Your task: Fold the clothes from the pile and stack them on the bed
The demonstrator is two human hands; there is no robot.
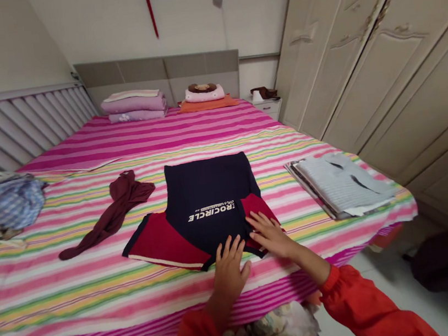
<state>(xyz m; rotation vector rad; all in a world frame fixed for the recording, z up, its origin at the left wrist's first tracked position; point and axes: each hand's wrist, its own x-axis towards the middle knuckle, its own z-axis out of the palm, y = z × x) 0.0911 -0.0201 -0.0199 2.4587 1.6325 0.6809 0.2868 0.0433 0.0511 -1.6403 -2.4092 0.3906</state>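
A navy T-shirt (205, 187) with red sleeves and white lettering lies spread on the bed, its neckline toward me. Its right-hand sleeve is folded inward over the body, while the left-hand sleeve stays stretched out flat. My left hand (230, 267) rests at the collar with fingers spread, touching the fabric near the neckline. On the folded red sleeve lies my right hand (270, 234), palm down and fingers apart. Neither hand grips the cloth.
The striped bed (100, 296) fills the middle. Left of the shirt lies a crumpled maroon garment (124, 201); a pile of clothes (3, 202) sits farther left. Folded clothes (338, 182) are stacked at right. A wardrobe (414, 69) stands along the right side; folded bedding (136, 105) lies by the headboard.
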